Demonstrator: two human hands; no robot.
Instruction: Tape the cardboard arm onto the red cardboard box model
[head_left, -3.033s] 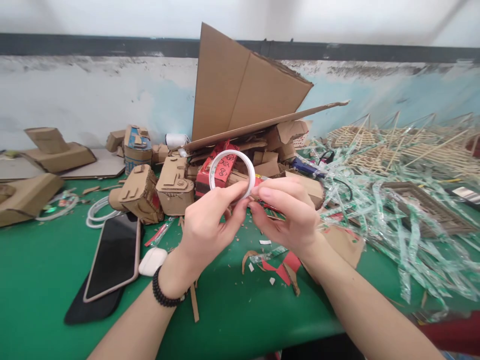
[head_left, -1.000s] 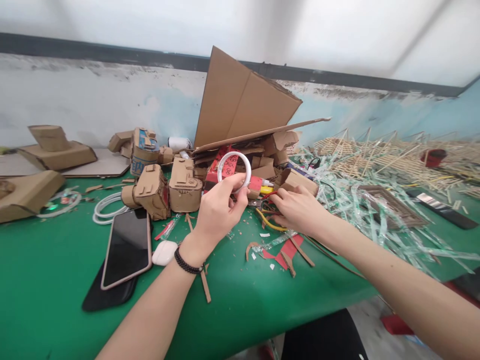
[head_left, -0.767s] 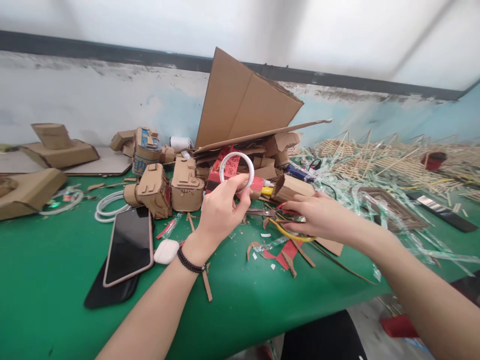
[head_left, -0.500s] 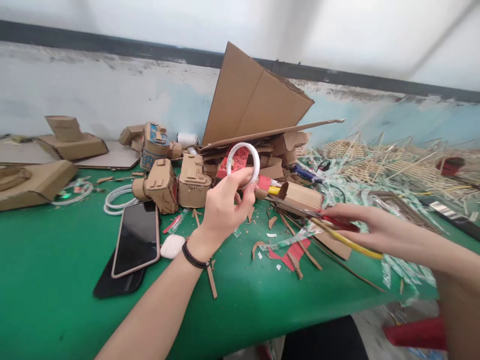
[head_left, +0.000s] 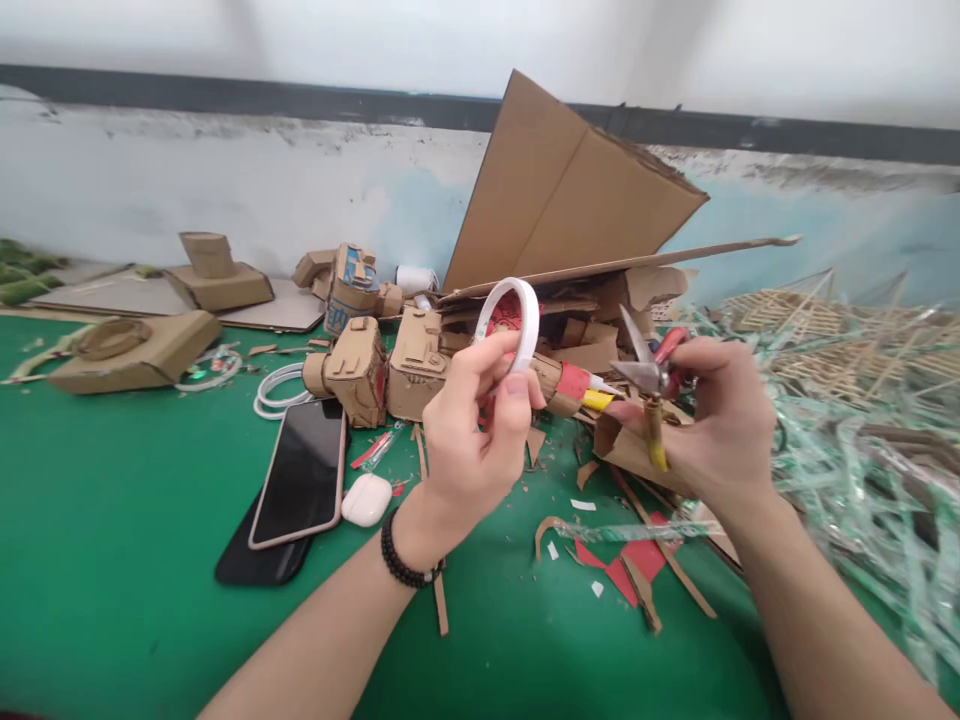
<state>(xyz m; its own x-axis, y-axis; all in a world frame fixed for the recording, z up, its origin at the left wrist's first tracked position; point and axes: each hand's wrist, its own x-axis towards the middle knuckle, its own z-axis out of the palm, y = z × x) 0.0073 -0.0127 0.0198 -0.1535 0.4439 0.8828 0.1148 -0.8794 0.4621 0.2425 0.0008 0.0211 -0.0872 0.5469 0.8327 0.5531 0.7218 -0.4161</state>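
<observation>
Between thumb and fingers, my left hand (head_left: 476, 430) grips a thin white roll of tape (head_left: 529, 325), raised above the table and turned partly edge-on. My right hand (head_left: 724, 415) is closed around a pair of scissors (head_left: 646, 375) with red and yellow handles. Their blades are spread apart and point up and left, a short way from the tape roll. Below the scissors lies an open cardboard tube (head_left: 637, 455), partly covered by my right hand. Small camera-shaped cardboard models (head_left: 418, 365) stand to the left of my left hand.
A phone (head_left: 304, 475) lies on a dark flat object beside a white earbud case (head_left: 367, 499). Large cardboard sheets (head_left: 577, 190) lean at the wall. Green-tinted plastic strips (head_left: 862, 520) and thin sticks pile up right. Paper and cardboard scraps (head_left: 637, 570) litter the green table (head_left: 135, 540).
My right hand has lifted the scissors and turned them, blades now upward and apart. My left hand still holds the tape roll, now more edge-on. The view has swung left.
</observation>
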